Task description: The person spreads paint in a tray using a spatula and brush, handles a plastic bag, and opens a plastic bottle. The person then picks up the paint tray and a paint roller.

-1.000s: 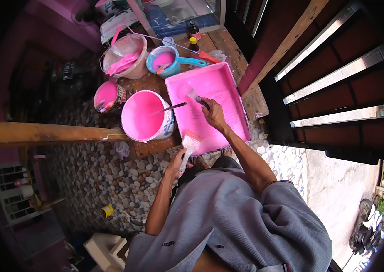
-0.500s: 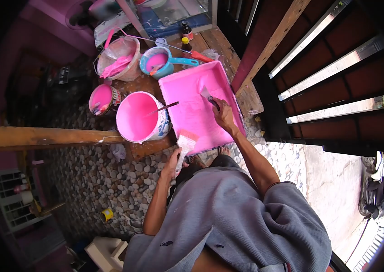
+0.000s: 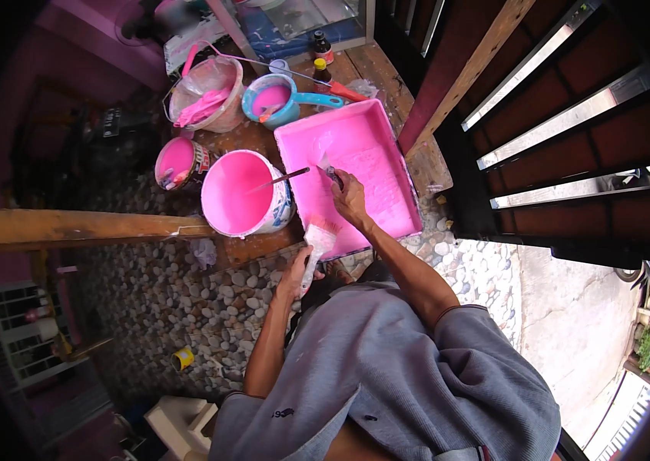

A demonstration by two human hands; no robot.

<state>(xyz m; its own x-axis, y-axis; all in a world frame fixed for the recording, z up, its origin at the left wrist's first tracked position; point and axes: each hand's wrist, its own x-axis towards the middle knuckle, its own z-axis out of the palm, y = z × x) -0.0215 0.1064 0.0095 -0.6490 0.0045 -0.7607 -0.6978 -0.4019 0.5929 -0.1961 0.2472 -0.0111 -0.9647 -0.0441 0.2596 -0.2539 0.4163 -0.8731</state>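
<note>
My right hand (image 3: 351,201) is closed around the dark handle of a putty knife (image 3: 325,163), its blade over the left part of a tray coated in pink paint (image 3: 398,157). Closed on the handle of a wide paintbrush (image 3: 320,237), my left hand (image 3: 295,272) stays just below the tray's near left corner. The bristles point up over the tray's edge and look pinkish. A white bucket of pink paint (image 3: 277,209) stands left of the tray, with a dark stick (image 3: 290,176) leaning out of it.
Behind the bucket are a blue dipper (image 3: 285,115) with pink paint, a smeared pail (image 3: 221,75) and a paint can (image 3: 199,163). Two small bottles (image 3: 323,71) stand farther back. A wooden beam (image 3: 94,228) crosses at left; a slatted gate (image 3: 548,138) rises at right.
My right hand and the putty knife have moved left across the tray, toward the bucket. My left hand keeps the paintbrush in nearly the same place. The view has shifted slightly.
</note>
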